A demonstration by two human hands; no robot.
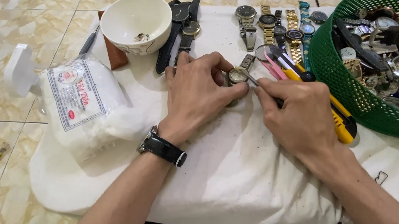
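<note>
A: Where is the watch, and what are your hands doing?

B: My left hand (201, 95) pins the watch (238, 75) against the white cloth (232, 178), fingers closed around its case. My right hand (301, 119) pinches a thin metal tool (260, 85), its tip at the case edge.

A: How will it handle?

B: I judge it small, hard and slippery, with fragile glass; best held by the case rim, not the band.

A: Any packages?

B: Left of my wrist lies a soft white bag (85, 103) with a blue-bordered rectangular label and red marks. A green basket (343, 91) of watches sits right.
</note>
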